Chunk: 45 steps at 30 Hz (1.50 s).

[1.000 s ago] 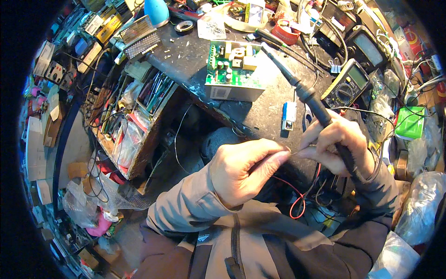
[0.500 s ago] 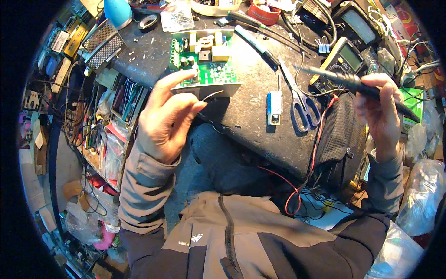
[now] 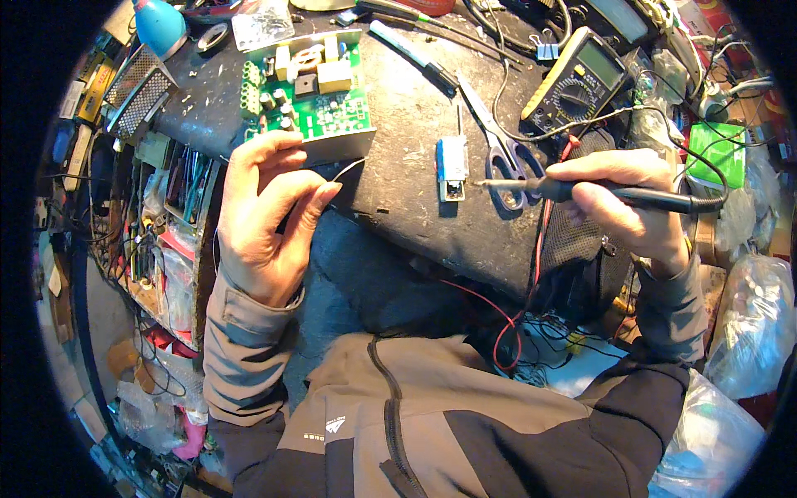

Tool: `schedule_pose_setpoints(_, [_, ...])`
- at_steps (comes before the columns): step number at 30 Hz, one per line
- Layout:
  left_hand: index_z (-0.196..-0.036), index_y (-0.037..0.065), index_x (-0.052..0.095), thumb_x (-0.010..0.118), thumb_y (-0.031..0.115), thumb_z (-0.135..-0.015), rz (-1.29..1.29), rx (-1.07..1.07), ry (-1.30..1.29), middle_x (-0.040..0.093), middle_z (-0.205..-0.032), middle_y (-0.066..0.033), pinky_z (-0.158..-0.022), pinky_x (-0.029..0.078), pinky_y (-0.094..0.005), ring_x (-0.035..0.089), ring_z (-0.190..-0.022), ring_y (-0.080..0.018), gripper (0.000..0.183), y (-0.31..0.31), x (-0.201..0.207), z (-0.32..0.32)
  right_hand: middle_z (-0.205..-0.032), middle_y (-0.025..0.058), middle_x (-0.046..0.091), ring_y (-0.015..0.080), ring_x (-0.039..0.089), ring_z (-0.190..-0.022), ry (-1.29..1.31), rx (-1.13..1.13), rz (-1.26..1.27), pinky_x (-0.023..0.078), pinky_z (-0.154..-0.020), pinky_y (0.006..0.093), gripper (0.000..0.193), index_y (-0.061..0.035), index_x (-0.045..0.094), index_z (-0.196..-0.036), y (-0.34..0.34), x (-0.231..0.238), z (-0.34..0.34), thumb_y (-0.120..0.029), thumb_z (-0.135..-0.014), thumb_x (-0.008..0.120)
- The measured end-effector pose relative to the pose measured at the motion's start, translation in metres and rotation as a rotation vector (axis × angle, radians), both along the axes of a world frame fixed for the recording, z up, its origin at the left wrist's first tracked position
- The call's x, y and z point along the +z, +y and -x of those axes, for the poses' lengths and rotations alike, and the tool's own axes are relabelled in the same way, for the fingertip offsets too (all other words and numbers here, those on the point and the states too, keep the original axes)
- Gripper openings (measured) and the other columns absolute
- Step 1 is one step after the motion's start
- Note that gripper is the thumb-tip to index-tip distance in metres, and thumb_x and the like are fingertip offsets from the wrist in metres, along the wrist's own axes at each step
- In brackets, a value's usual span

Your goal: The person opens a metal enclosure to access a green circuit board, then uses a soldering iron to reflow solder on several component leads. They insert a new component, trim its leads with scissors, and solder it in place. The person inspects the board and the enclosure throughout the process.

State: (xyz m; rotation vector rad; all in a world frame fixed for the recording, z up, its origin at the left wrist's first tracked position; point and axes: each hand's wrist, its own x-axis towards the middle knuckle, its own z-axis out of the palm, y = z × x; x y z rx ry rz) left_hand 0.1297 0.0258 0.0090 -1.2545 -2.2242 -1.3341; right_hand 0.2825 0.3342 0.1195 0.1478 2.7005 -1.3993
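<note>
My left hand [image 3: 264,216] pinches a thin strand of solder wire [image 3: 349,168] between thumb and index finger. Its other fingers are curled at the near edge of a green circuit board [image 3: 342,114], which sits on a metal plate and carries capacitors and yellow block parts. In my right hand [image 3: 635,187] is a soldering iron [image 3: 554,190], its tip pointing left. The tip hangs above the bench, just right of a small blue-and-white component [image 3: 452,166]. Scissors [image 3: 496,137] lie partly under the iron in this view.
A yellow-rimmed multimeter [image 3: 579,79] lies at the back right beside a black mesh bag [image 3: 573,236]. A blue marker-like pen [image 3: 411,54] rests behind the scissors. Perforated metal [image 3: 143,100] stands at the left edge of the black bench [image 3: 407,187]. Red and black leads hang over the front.
My right hand has come inward, swinging the soldering iron's tip down toward the small component. The view has shifted, sliding the bench items leftward. My left hand keeps its pinch on the solder wire.
</note>
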Motion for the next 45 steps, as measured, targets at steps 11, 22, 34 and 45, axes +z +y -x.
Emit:
schedule_pose_setpoints(11, [-0.096, 0.003, 0.07, 0.078, 0.001, -0.083, 0.066, -0.037, -0.141, 0.055, -0.127, -0.019, -0.091, 0.054, -0.0372, 0.063, -0.106, -0.0282, 0.015, 0.015, 0.004, -0.04, -0.086, 0.0047, 0.073, 0.0089, 0.065, -0.077, 0.056, 0.128, -0.004, 0.052, -0.07, 0.0248, 0.022, -0.001, 0.074, -0.109, 0.002, -0.028, 0.004, -0.011, -0.09, 0.072])
schedule_pose_setpoints(22, [-0.096, -0.002, 0.067, 0.072, -0.004, -0.087, -0.076, -0.048, -0.524, 0.06, -0.121, -0.0206, -0.083, 0.055, -0.0309, 0.064, -0.095, -0.0206, 0.01, -0.001, 0.031, -0.042, -0.083, 0.0079, 0.073, 0.0126, 0.068, -0.072, 0.147, 0.248, -0.133, 0.054, -0.066, 0.0272, 0.019, -0.0012, 0.075, -0.105, 0.002, -0.033, 0.012, -0.007, -0.086, 0.072])
schedule_pose_setpoints(34, [-0.091, -0.002, 0.07, 0.074, -0.007, -0.08, 0.03, -0.092, -0.187, 0.064, -0.076, -0.0117, -0.055, 0.047, -0.0297, 0.062, -0.062, -0.0206, 0.013, 0.007, 0.04, 0.011, -0.081, 0.0103, 0.071, 0.0133, 0.066, -0.064, 0.058, -0.245, 0.098, 0.053, -0.059, 0.0267, 0.021, 0.0014, 0.068, -0.101, 0.011, 0.005, 0.015, -0.016, -0.091, 0.069])
schedule_pose_setpoints(45, [-0.085, 0.003, 0.072, 0.081, 0.0, -0.069, 0.035, 0.039, -0.043, 0.051, -0.065, -0.0057, -0.05, 0.042, -0.0327, 0.052, -0.056, -0.0216, 0.018, 0.026, 0.027, 0.013, -0.075, 0.0094, 0.058, 0.0161, 0.053, -0.064, 0.321, 0.024, 0.174, 0.042, -0.059, 0.0306, 0.031, -0.0058, 0.061, -0.103, -0.003, -0.024, 0.041, -0.031, -0.089, 0.074])
